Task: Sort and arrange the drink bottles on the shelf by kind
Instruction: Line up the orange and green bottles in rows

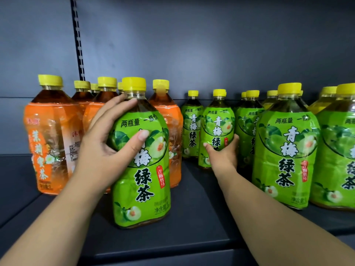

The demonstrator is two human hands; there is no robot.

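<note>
Left hand (104,143) grips upright green bottle (142,185) before orange bottles (48,139); its kind stands rightward; right hand (224,153) clasps rear bottle (217,120).

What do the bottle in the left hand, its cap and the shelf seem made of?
Bottle: probably clear plastic; tea shows through above the glossy, wrinkled label.
Cap: opaque, dull yellow plastic, moulded ring below.
Shelf: dark, matte, perhaps painted metal; unsure.
</note>
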